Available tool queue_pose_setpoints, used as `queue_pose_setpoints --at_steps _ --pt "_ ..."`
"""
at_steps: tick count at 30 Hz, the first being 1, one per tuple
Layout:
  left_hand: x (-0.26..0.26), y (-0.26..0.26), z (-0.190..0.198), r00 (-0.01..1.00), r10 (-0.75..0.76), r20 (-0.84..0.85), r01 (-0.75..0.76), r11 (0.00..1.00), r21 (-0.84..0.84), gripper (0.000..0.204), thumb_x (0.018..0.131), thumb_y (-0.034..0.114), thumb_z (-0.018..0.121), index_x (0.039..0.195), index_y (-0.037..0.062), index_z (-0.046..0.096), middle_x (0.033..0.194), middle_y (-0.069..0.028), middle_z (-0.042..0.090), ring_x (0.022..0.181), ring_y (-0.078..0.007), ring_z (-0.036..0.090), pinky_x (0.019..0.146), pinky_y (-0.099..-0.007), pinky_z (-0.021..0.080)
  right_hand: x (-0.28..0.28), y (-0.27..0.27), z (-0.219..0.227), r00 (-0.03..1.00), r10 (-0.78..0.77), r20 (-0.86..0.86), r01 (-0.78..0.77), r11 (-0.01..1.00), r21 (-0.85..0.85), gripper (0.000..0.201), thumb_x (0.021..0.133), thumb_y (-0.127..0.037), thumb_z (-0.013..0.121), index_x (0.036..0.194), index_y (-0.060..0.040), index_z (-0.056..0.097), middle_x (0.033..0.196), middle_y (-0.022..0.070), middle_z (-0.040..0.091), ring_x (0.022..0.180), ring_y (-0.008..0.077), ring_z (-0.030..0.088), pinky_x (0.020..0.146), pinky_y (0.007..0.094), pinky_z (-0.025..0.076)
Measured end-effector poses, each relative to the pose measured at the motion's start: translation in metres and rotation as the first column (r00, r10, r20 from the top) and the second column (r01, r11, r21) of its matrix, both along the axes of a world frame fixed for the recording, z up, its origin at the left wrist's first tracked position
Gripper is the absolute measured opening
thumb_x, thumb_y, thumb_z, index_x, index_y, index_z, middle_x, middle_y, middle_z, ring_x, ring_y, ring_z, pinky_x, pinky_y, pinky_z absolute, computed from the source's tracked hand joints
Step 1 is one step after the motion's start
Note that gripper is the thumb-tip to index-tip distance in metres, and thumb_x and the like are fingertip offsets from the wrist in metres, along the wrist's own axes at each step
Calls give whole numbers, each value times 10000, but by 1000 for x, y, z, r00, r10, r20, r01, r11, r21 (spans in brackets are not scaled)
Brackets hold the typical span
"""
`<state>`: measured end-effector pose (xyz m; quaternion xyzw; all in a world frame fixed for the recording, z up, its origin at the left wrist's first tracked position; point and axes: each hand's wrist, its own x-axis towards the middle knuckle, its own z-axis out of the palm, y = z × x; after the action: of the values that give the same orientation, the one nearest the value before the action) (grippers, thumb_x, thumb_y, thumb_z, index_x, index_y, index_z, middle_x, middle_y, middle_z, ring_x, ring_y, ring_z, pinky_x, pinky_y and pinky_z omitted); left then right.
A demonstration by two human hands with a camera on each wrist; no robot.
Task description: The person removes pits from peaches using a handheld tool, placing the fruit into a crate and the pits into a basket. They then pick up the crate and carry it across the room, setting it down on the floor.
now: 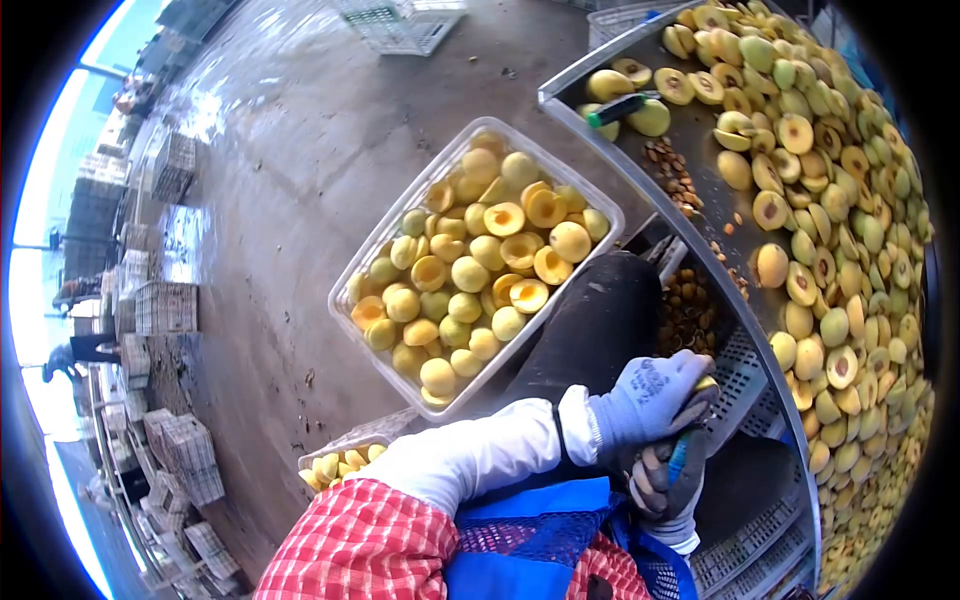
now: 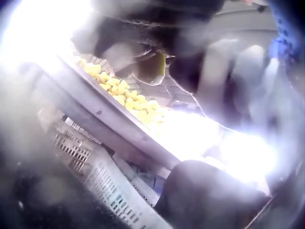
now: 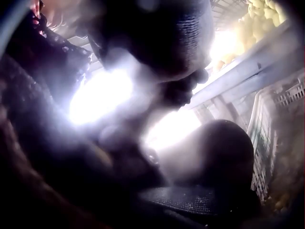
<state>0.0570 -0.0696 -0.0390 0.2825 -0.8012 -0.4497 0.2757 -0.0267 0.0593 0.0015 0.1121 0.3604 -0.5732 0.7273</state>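
Observation:
My left hand [image 1: 648,402], in a light blue-grey glove with dark finger coating, grips an apricot [image 1: 706,383] at the fingertips. In the left wrist view the yellow-green apricot [image 2: 151,69] shows between dark gloved fingers. Just below it in the head view, my right hand [image 1: 662,482] wears a dark grey glove and has its fingers curled round a slim blue-handled tool [image 1: 679,458]. The tool's working end is hidden. Both hands are close together above my lap, beside the metal table's edge. Glare and shadow cover most of the right wrist view.
A clear plastic crate [image 1: 345,300] of apricot halves stands left of my knee. The metal table [image 1: 690,130] on the right bears heaped apricots [image 1: 850,250], loose pits [image 1: 672,175] and a green-and-black tool [image 1: 618,109]. Perforated crates [image 1: 738,375] sit underneath. Wet floor [image 1: 290,190] stretches left toward stacked crates [image 1: 185,455].

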Motion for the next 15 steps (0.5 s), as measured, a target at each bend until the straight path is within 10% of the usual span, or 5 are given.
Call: queue_pose_setpoints --at_steps 6,12,15 --pt "1 -13 3 971 -114 212 148 977 -155 445 853 368 578 1125 24 501 889 -114 546 749 -269 634 575 -376 497 -14 4 -21 888 53 457 26 986 -166 580 966 -571 313 1105 -60 550 662 31 451 413 96 428 338 234 373" --pt "5 11 -14 999 -3 36 -5 976 220 314 894 324 542 1020 37 537 877 -141 620 806 -331 631 673 -409 505 -10 8 -18 899 131 419 -62 983 -175 577 962 -573 336 1138 -61 536 599 -1 418 381 89 399 321 236 351" --pt "-4 20 -22 960 116 -254 76 765 639 311 933 331 542 948 28 607 862 -110 663 820 -238 654 724 -324 516 2 1 -7 865 102 492 42 961 -274 509 978 -538 325 951 -60 499 602 17 435 378 109 439 331 265 401"
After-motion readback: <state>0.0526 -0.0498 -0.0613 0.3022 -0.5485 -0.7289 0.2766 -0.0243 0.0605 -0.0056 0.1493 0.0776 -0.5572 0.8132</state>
